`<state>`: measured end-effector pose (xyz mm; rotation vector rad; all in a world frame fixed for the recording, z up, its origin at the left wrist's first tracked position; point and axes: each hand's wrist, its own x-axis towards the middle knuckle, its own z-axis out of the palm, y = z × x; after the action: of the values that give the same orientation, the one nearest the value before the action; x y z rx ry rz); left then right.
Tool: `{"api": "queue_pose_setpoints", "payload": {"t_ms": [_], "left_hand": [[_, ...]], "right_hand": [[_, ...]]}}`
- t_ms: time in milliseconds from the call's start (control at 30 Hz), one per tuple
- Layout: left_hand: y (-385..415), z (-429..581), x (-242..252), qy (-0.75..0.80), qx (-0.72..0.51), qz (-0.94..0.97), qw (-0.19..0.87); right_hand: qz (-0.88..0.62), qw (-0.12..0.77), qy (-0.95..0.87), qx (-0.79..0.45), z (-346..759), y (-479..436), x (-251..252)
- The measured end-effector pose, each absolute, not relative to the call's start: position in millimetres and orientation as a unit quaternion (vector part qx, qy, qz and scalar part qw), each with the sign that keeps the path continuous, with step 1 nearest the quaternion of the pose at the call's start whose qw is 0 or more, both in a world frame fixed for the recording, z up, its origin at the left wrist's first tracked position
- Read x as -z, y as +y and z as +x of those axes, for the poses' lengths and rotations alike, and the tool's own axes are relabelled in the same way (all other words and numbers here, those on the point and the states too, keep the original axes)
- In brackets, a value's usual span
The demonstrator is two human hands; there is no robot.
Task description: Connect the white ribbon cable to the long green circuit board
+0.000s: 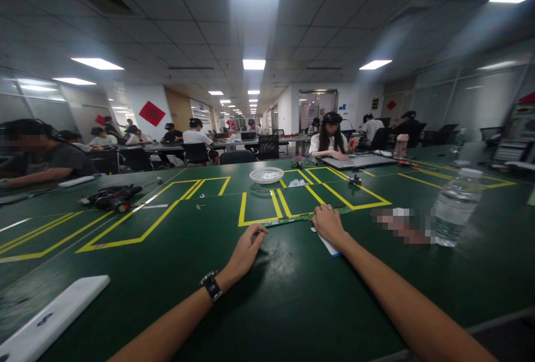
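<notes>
A long, thin green strip [290,220], which looks like a narrow circuit board, lies across the table along the near side of a yellow tape outline. My right hand [330,223] is curled over its right part, fingers bent down onto it; the fingertips are partly hidden. Under that hand a white and blue flat piece [328,244] pokes out, perhaps a card or packet. By the strip's left end rests my left hand [247,247], loosely bent, thumb apart from the fingers, with nothing visible in it. A black watch is on the left wrist.
A clear plastic bowl [266,175] and white scraps [297,183] sit beyond the strip. A water bottle [456,206] stands at right. Black equipment [112,197] and a white slab [54,317] lie at left. A person works opposite at a dark panel [359,160].
</notes>
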<state>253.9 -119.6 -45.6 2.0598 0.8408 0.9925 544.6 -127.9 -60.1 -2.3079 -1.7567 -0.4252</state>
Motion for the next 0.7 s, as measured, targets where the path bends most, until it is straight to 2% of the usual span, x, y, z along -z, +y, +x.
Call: {"api": "queue_pose_setpoints", "payload": {"t_ms": [567,700], "left_hand": [[-116.1,254.7,52.1,0.319,-0.37,0.8,0.348],[-116.6,255.0,51.7,0.325,-0.372,0.796,0.349]], "right_hand": [[-0.775,0.076,-0.62,0.1,549.9,-125.8,63.7],[-0.781,0.091,-0.609,0.105,553.3,-123.8,67.7]]}}
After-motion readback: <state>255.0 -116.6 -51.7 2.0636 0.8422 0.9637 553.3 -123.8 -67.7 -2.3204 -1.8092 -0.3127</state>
